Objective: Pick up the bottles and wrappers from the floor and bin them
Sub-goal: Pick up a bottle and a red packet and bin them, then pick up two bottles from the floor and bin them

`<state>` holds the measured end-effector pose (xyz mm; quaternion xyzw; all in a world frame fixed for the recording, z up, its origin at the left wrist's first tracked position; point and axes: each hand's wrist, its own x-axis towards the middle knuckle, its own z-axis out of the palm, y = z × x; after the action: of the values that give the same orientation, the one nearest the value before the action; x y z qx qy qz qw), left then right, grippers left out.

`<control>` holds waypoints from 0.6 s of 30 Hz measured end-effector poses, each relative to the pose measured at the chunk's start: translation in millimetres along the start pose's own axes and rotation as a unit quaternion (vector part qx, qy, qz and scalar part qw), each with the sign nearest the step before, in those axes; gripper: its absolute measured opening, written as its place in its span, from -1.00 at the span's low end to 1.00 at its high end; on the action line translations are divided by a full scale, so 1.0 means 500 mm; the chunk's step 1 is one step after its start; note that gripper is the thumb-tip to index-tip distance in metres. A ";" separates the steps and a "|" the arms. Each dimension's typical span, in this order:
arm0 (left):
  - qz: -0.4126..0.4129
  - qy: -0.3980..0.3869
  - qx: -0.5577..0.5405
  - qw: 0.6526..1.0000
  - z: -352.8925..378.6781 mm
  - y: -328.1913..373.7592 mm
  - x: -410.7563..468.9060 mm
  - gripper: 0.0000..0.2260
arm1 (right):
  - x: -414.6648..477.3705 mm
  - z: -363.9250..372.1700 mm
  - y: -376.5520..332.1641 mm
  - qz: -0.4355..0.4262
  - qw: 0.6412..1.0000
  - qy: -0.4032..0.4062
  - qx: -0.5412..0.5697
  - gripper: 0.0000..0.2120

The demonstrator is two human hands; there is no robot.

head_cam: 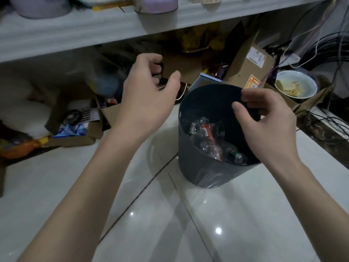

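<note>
A dark grey bin [194, 165] lined with a dark bag stands on the white tiled floor, right of centre. Inside it lie clear plastic bottles [234, 156] and crumpled wrappers [204, 129] with red print. My right hand [264, 118] pinches the bin's far right rim between thumb and fingers. My left hand [149, 95] hovers left of the bin, above the floor, fingers curled apart and holding nothing.
A white shelf [94, 29] runs overhead across the back. Under it sit cardboard boxes [249, 63], bags and clutter [71, 127]. A white bowl [296, 84] with food scraps rests at the right, beside cables [332, 53]. Glossy floor tiles [170, 224] fill the foreground.
</note>
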<state>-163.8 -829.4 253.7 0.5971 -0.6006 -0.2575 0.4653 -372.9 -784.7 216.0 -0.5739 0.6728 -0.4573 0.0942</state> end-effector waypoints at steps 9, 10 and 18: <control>-0.104 0.051 -0.002 0.993 -0.236 0.183 0.015 -0.64 | 0.066 -0.078 -0.308 -0.011 0.987 -0.143 0.071 -0.80; -0.114 0.063 0.000 0.992 -0.271 0.215 0.013 -0.64 | 0.073 -0.095 -0.351 -0.010 0.984 -0.157 0.080 -0.79; -0.172 0.128 0.028 0.976 -0.514 0.520 -0.016 -0.74 | 0.135 -0.271 -0.678 -0.018 0.959 -0.246 0.140 -0.75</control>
<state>-66.5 -718.4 587.9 0.7321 -0.4313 -0.2382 0.4704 -250.5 -747.9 564.5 -0.6620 0.5474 -0.3931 0.3280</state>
